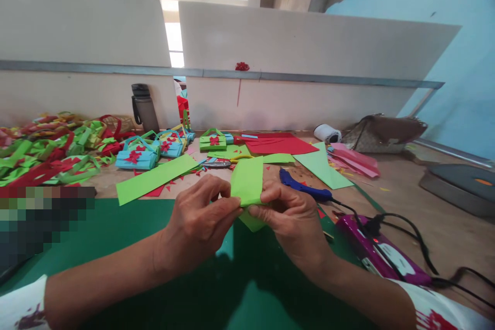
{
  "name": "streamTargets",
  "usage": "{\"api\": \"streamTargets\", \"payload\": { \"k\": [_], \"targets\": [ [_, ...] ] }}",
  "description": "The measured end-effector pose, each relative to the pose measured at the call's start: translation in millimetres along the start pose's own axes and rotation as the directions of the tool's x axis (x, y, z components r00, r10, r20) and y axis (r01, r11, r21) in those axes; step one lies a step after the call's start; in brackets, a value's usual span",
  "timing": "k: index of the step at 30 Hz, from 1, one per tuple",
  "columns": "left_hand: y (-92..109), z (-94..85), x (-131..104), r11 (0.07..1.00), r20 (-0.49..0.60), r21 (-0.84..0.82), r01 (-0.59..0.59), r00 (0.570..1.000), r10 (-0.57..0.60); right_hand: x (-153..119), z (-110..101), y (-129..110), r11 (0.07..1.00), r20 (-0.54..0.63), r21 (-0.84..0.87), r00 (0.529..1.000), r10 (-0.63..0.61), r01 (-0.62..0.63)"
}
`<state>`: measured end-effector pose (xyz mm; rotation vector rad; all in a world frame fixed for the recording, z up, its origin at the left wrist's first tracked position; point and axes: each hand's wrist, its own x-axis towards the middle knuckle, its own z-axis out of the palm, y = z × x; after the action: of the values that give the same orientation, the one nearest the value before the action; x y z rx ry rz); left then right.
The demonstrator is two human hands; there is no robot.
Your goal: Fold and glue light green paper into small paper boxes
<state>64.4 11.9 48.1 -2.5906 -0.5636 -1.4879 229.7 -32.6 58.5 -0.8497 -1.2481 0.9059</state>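
A bright green paper strip (247,180) is held up over the dark green cutting mat (154,278), folded across near its lower part. My left hand (203,211) pinches the fold at its left end. At the right end, my right hand (292,216) grips the same fold between thumb and fingers. A lower flap of the paper hangs below the fold. Just beyond my right hand lies a blue glue gun (303,185), its cord running right. Scissors (216,164) lie behind the paper, partly hidden by it.
Small paper bags with red flowers (136,159) stand behind my left hand, near a long green strip (154,179). Coloured paper pieces (42,157) pile up at far left, by a grey bottle (144,108). A purple power strip (381,250) with black cords sits at right.
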Motion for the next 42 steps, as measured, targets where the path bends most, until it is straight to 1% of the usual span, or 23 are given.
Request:
{"api": "streamTargets", "payload": {
  "k": [3,5,7,9,10,11,13,14,15,16,18,22,24,26,28,30,33,34,39,42],
  "targets": [
    [2.0,-1.6,3.0,0.997,-0.012,0.042,-0.061,0.998,0.062,-1.2,0.1,1.5,0.998,-0.034,-0.059,0.999,-0.002,0.0],
    [2.5,-2.9,4.5,0.994,-0.009,0.058,-0.096,0.995,0.097,-2.1,-0.5,2.3,0.992,-0.047,-0.118,0.998,-0.04,0.034],
    [2.4,-4.5,5.7,0.989,0.002,0.075,-0.131,0.991,0.131,-2.5,-2.0,2.3,0.977,-0.038,-0.196,0.995,-0.097,0.088],
    [1.8,-6.3,6.5,0.98,0.015,0.096,-0.172,0.985,0.171,-1.7,-4.6,1.3,0.927,-0.009,-0.321,0.978,-0.209,0.195],
    [1.4,-7.2,6.8,0.976,0.023,0.105,-0.193,0.981,0.191,-0.9,-6.3,0.4,0.873,0.024,-0.401,0.955,-0.295,0.279],
    [0.9,-8.0,7.0,0.971,0.032,0.113,-0.211,0.977,0.209,0.1,-8.1,-0.8,0.792,0.074,-0.483,0.919,-0.387,0.372],
    [-0.1,-9.2,7.1,0.962,0.044,0.133,-0.24,0.971,0.236,1.9,-11.6,-3.2,0.579,0.199,-0.612,0.814,-0.546,0.538],
    [-0.5,-9.5,7.1,0.957,0.049,0.145,-0.25,0.968,0.245,2.4,-13.0,-4.2,0.473,0.26,-0.654,0.762,-0.593,0.591],
    [-0.8,-9.7,7.1,0.953,0.051,0.158,-0.26,0.966,0.255,2.4,-14.2,-4.9,0.383,0.308,-0.685,0.722,-0.619,0.62],
    [-1.0,-9.8,7.2,0.947,0.054,0.171,-0.271,0.962,0.266,2.0,-15.1,-5.3,0.31,0.346,-0.71,0.697,-0.628,0.632],
    [-0.5,-10.1,7.9,0.934,0.062,0.196,-0.299,0.954,0.292,-0.1,-16.3,-5.2,0.203,0.408,-0.742,0.67,-0.62,0.639],
    [2.1,-10.6,10.6,0.908,0.065,0.231,-0.349,0.937,0.343,-5.7,-17.8,-6.3,0.039,0.55,-0.729,0.618,-0.562,0.683],
    [2.9,-10.6,11.0,0.908,0.074,0.227,-0.351,0.936,0.344,-7.2,-18.5,-8.9,-0.063,0.618,-0.713,0.584,-0.527,0.698],
    [2.8,-10.2,10.0,0.91,0.089,0.21,-0.356,0.934,0.345,-7.2,-18.9,-11.8,-0.147,0.662,-0.696,0.548,-0.512,0.703],
    [2.0,-9.5,8.1,0.91,0.096,0.202,-0.361,0.932,0.349,-5.9,-18.7,-13.5,-0.172,0.685,-0.675,0.524,-0.506,0.717],
    [1.1,-8.9,6.1,0.909,0.097,0.189,-0.371,0.928,0.359,-4.1,-18.3,-13.3,-0.156,0.695,-0.646,0.492,-0.523,0.747],
    [-0.5,-8.6,4.7,0.916,0.087,0.151,-0.373,0.928,0.363,-1.8,-18.9,-10.7,-0.142,0.689,-0.609,0.431,-0.583,0.781],
    [-1.3,-8.6,4.6,0.917,0.085,0.138,-0.375,0.927,0.366,-1.3,-19.7,-9.7,-0.143,0.691,-0.604,0.427,-0.583,0.784],
    [-8.3,-8.5,3.7,0.907,0.105,0.14,-0.397,0.917,0.385,0.0,-26.6,-5.4,-0.129,0.707,-0.603,0.452,-0.543,0.787],
    [-14.5,-7.9,2.7,0.902,0.108,0.174,-0.396,0.918,0.382,2.7,-30.7,-4.6,-0.087,0.677,-0.624,0.482,-0.556,0.776]
  ]
}}
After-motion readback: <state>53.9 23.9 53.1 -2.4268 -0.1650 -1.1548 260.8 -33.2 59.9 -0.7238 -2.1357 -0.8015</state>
